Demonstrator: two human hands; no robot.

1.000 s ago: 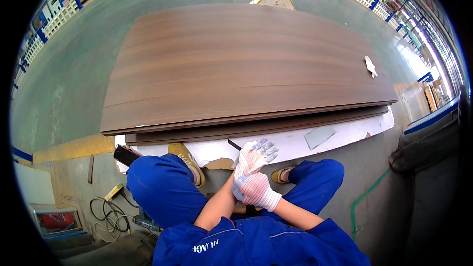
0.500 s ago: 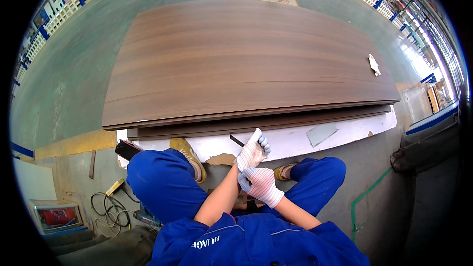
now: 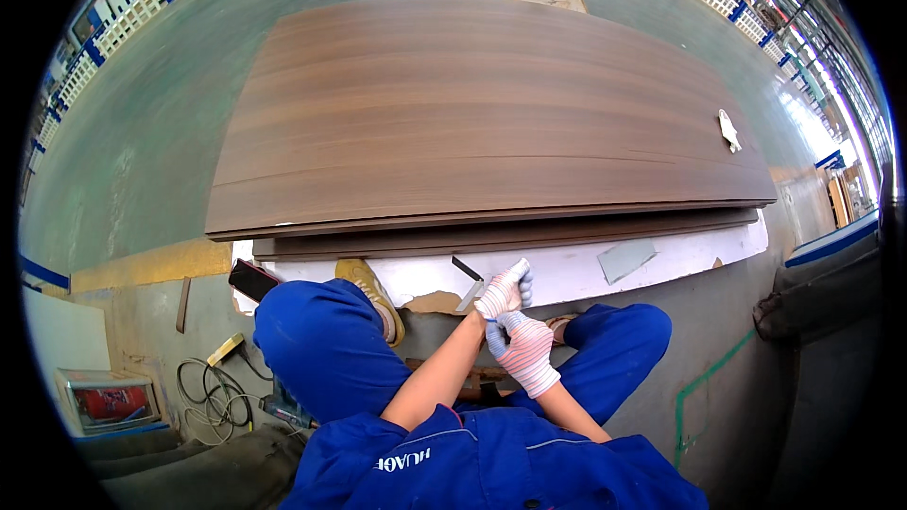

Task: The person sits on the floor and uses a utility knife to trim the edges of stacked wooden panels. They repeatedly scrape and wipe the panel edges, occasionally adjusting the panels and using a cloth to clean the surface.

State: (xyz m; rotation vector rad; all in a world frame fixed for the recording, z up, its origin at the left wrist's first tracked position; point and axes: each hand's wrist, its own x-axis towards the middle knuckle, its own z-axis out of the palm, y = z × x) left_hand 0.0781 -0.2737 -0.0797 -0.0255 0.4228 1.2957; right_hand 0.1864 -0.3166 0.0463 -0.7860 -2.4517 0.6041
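Observation:
Both my hands wear white gloves with thin red stripes and bluish-grey finger coating. My left hand (image 3: 504,292) is raised in front of me, its fingers curled closed with nothing visible in them. At its wrist, my right hand (image 3: 527,352) pinches the cuff of the left glove. Just left of the gloves, an L-shaped tool (image 3: 467,270), one arm black and the other silvery, lies on a white sheet (image 3: 416,276). Beyond it is a stack of large brown wood-grain panels (image 3: 491,123), the upper ones overhanging those below.
A white scrap (image 3: 728,131) lies on the top panel's right side. On the white sheet rests a grey rectangular piece (image 3: 626,261). A dark flat case (image 3: 252,280) sits by my left knee. A coiled cable (image 3: 215,397) and a power tool (image 3: 286,406) lie at lower left.
Both hands have shifted slightly right together, uncovering more of the L-shaped tool. My left fingers are more curled, and the right hand keeps its hold at the wrist.

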